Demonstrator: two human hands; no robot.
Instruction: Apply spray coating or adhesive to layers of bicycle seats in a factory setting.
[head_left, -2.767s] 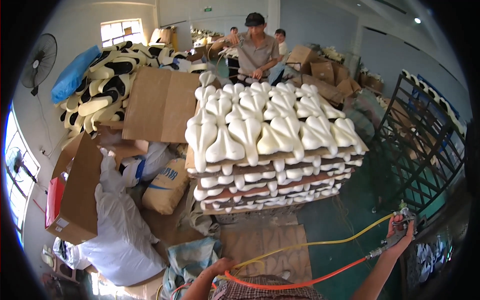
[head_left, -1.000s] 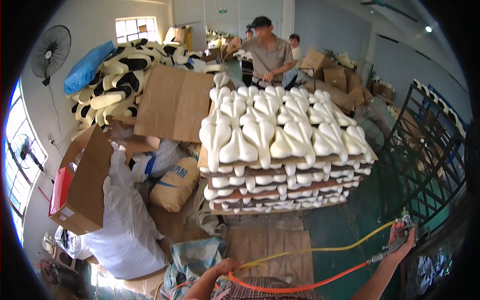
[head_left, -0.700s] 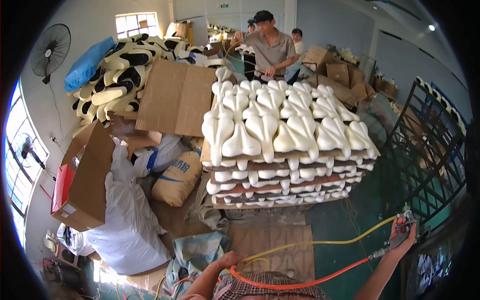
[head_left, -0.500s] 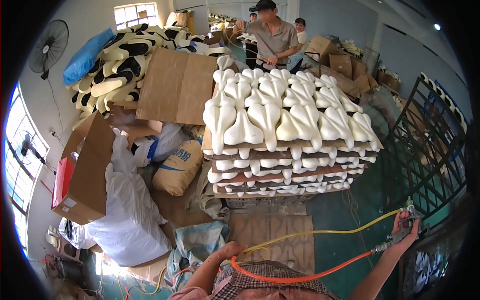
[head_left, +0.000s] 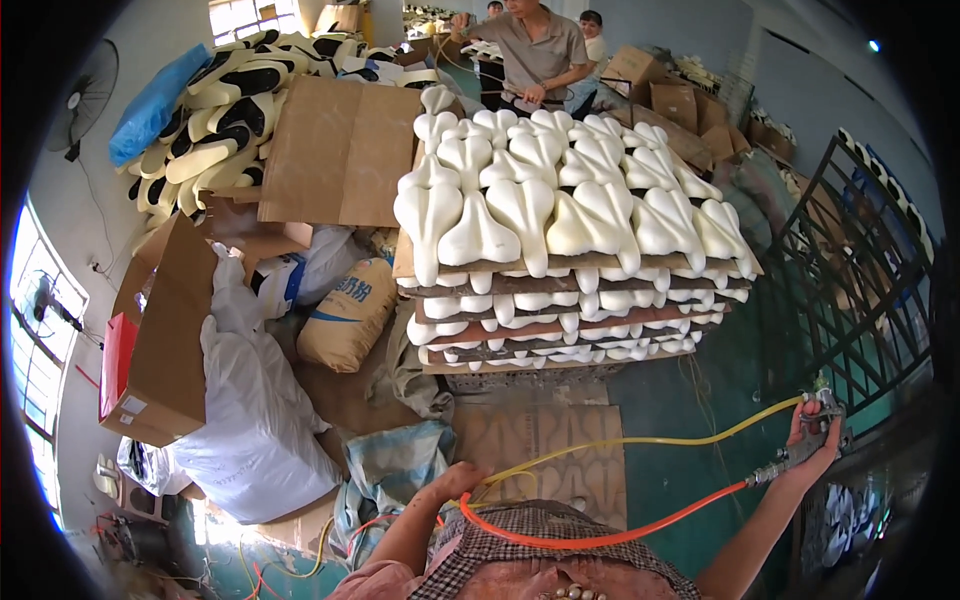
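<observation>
My right hand, out at the right, is wrapped round a metal spray gun. A yellow hose and an orange hose run from the gun across to my left hand. That hand is closed on the hoses in front of my checked apron. Beyond my hands, white saddle-shaped foam pads lie in rows on the top board of a tall stack. More pads sit between the boards below. Neither hand touches the stack.
A black metal rack stands at the right. Left are a white sack, a brown bag and an open carton. Flat cardboard lies before the stack. A co-worker stands behind it, with others farther back.
The view has shifted, so the stack and the co-worker appear higher and slightly left. My right hand with the spray gun stays at the right; my left keeps hold of the hoses.
</observation>
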